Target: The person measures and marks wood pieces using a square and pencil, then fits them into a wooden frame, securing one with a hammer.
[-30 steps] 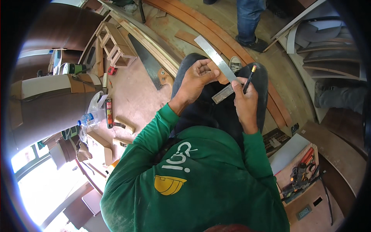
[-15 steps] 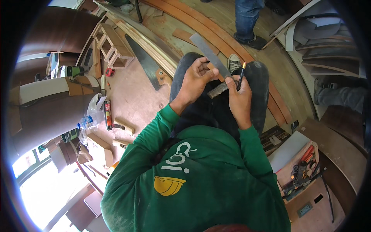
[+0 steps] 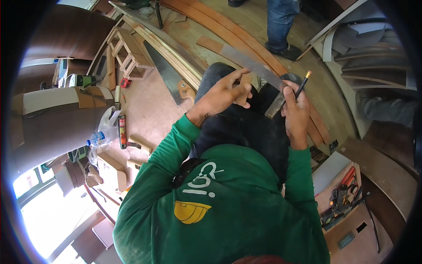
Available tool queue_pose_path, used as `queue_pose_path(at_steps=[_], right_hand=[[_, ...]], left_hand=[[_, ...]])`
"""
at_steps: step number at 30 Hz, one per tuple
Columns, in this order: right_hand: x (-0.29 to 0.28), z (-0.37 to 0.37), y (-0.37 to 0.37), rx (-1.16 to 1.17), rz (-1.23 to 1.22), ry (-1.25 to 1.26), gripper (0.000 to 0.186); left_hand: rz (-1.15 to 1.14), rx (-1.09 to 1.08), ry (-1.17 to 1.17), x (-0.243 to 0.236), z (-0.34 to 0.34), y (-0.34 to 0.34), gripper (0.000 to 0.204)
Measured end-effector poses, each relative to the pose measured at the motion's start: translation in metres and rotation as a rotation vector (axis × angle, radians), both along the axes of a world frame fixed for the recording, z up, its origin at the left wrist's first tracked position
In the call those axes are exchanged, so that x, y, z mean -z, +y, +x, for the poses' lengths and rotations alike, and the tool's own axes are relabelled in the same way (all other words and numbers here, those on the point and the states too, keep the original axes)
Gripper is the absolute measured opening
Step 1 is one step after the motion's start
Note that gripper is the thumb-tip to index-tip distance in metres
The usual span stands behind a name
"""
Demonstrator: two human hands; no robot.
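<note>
My left hand (image 3: 220,96) pinches a small orange-brown wood piece (image 3: 245,86) above my lap, its index finger stretched toward the metal blade. In my right hand (image 3: 296,113), near my right knee, is a try square (image 3: 251,65); its thin grey blade points up and to the left, and its thick stock hangs below the thumb. A black pencil (image 3: 303,83) with a gold end also sits between the fingers of that hand, tilted upward. The wood piece appears apart from the square's stock, with a gap over my dark trousers.
A handsaw (image 3: 163,68) lies on the board at left beside long wood strips (image 3: 173,55). Further left are a small wooden frame (image 3: 127,55), a red tube (image 3: 122,132) and a plastic bottle (image 3: 97,139). A tool box (image 3: 340,189) stands right. Another person's leg (image 3: 281,26) is ahead.
My right hand has moved right with the try square and pencil, away from my left hand. The wood piece has come away from the square, staying in my left hand.
</note>
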State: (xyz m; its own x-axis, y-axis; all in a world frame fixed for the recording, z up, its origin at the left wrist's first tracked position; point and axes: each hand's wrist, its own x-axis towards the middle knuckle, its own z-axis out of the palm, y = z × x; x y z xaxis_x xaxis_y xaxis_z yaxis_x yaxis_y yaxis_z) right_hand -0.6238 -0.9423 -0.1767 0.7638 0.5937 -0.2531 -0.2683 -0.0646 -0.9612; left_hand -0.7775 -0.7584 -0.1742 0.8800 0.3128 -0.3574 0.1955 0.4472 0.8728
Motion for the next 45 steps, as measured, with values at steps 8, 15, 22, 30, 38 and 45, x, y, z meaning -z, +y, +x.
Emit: queue_pose_path(at_steps=[8, 15, 22, 30, 38, 45], right_hand=[[0.007, 0.0, 0.001, -0.155, 0.001, 0.052, 0.042], [0.01, -0.019, 0.012, -0.217, -0.047, 0.02, 0.039], [0.008, -0.026, 0.012, -0.158, 0.025, -0.022, 0.04], [0.016, -0.022, 0.014, -0.048, 0.177, 0.15, 0.038], [0.032, -0.022, 0.012, -0.038, 0.308, 0.334, 0.037], [0.027, -0.024, 0.005, 0.003, 0.291, 0.337, 0.038]], left_hand=[[0.498, 0.293, 0.011, 0.009, -0.01, 0.024, 0.058], [0.239, 0.184, -0.033, -0.008, -0.012, 0.023, 0.044], [-0.182, -0.075, -0.094, 0.029, -0.011, 0.027, 0.031], [-0.611, -0.182, -0.186, 0.048, 0.015, 0.004, 0.024], [-0.378, -0.039, -0.065, 0.048, 0.027, -0.014, 0.022], [-0.338, -0.117, -0.047, 0.03, 0.027, -0.041, 0.031]])
